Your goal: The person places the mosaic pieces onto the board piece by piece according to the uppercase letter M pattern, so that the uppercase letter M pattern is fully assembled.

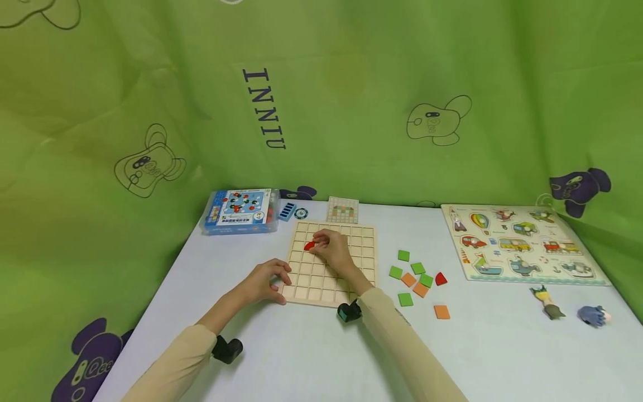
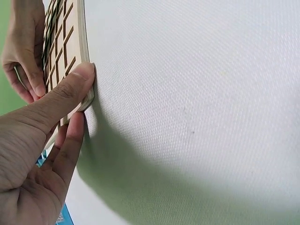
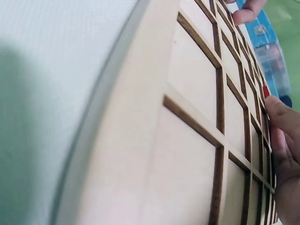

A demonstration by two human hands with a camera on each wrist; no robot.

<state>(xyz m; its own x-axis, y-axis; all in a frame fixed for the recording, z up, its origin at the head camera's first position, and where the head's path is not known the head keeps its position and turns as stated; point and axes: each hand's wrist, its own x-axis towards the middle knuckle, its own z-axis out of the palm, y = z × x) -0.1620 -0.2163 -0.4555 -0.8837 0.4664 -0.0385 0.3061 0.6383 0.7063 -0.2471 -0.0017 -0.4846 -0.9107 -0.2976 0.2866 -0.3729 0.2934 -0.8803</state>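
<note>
A square wooden grid board (image 1: pixel 313 282) lies flat on the white table. My right hand (image 1: pixel 333 249) reaches over its upper left part and pinches a red tile with a curved edge (image 1: pixel 308 245) between thumb and fingertips. Only a sliver of that red tile (image 3: pixel 266 90) shows by the thumb in the right wrist view. At the board's near left corner, my left hand (image 1: pixel 263 280) grips the rim. Its thumb (image 2: pixel 83 71) lies on the front edge, while the fingers (image 2: pixel 70 140) bend along the left side.
Right of the board lie loose green tiles (image 1: pixel 403 255), orange tiles (image 1: pixel 441 311) and another red tile (image 1: pixel 440 278). A pattern card (image 1: pixel 343 210) sits behind it, beside a boxed set (image 1: pixel 241 212). Farther right are a picture puzzle board (image 1: pixel 522 245) and two small figures (image 1: pixel 594 316).
</note>
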